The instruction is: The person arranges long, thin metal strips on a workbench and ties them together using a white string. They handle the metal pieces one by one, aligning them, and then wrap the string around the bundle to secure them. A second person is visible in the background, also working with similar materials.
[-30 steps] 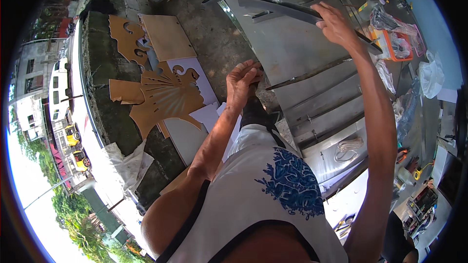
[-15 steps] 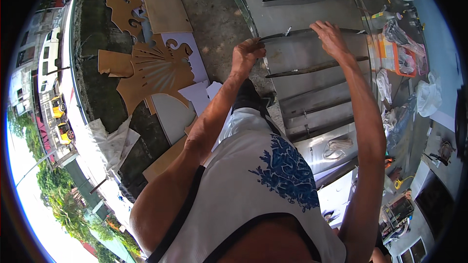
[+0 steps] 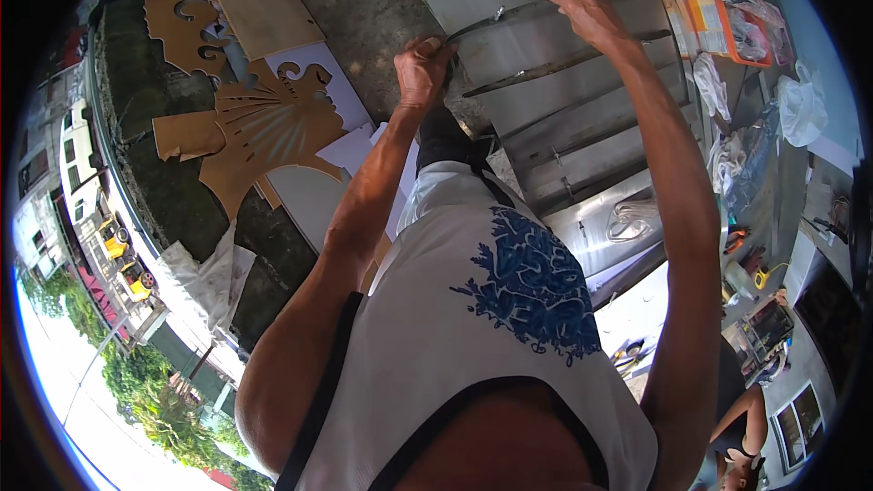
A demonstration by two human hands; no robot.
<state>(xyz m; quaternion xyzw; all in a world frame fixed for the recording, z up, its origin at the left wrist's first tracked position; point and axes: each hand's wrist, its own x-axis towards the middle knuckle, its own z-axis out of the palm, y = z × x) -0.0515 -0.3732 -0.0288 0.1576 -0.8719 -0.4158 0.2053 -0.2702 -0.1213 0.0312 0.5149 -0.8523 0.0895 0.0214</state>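
Here at the grey worktop point(image 3: 536, 44), it's all about one dark curved strip point(image 3: 523, 9), bowed across the surface near the top of the view, with a small white tie standing up along its length. The left hand point(image 3: 421, 71) is on its left end, fingers curled in and thumb against them, pinching the tip right at the worktop's edge. And over to the right hand point(image 3: 587, 18): this one is spread, fingers stretched out above the middle of that same strip; whether the fingertips actually touch it, you cannot tell.

Just below lies a second dark strip point(image 3: 527, 74), slanting the same way, with more strips in rows beyond it, nearer the body. Then there's a looped bundle of pale cord point(image 3: 629, 220) on a shiny patch. Out on the right, an orange tray point(image 3: 753, 62) carries clear plastic packets, and a white plastic bag point(image 3: 802, 107) sits near it.

Swing left of the worktop, and a brown cut-out panel point(image 3: 282, 127) shows off its scrolls and fanned slots, a plain wooden board point(image 3: 264, 14) just above it. Far left, a white van point(image 3: 77, 150) by the road; lower right, another person point(image 3: 741, 427), partly in view.
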